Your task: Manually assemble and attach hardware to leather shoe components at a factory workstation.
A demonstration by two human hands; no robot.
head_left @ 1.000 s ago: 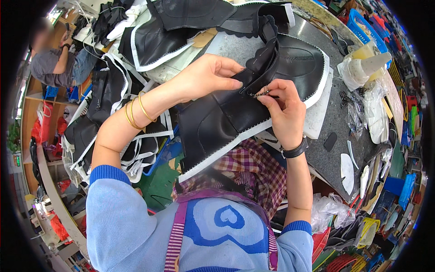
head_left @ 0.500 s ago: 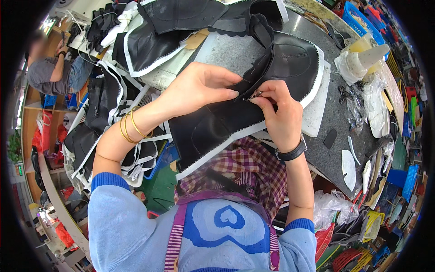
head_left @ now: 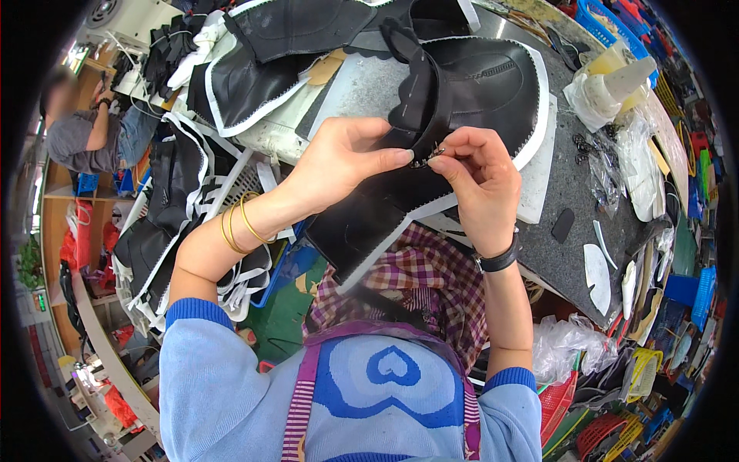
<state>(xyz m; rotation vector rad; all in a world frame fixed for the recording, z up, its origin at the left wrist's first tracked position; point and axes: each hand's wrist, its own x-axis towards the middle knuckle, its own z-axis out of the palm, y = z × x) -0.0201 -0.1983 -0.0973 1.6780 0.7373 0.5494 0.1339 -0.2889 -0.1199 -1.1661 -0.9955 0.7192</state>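
Observation:
A black leather boot upper (head_left: pixel 493 88) with white, zigzag-cut edging lies spread across the near side of the worktop. From its middle rises a curved black strap (head_left: pixel 440 96) with a scalloped piece beside it. My left hand (head_left: pixel 339 162) pinches the lower part of this strap between thumb and fingers. Close on its right, my right hand (head_left: pixel 485 185) is closed, its thumb and forefinger pinching a small shiny metal fitting (head_left: pixel 420 162) against the strap. The fitting's exact kind is too small to make out. The fingertips of both hands nearly meet there.
More black uppers (head_left: pixel 300 31) lie behind, and others are heaped at left (head_left: pixel 165 192). A white cone-shaped container (head_left: pixel 627 81), plastic bags (head_left: pixel 635 177) and leather scraps (head_left: pixel 596 281) lie at right. Another person (head_left: pixel 85 138) works at far left.
The strap's top has tipped to the left and my left hand has shifted slightly right. The upper's near left corner has moved right. Both hands keep their pinch at the metal fitting.

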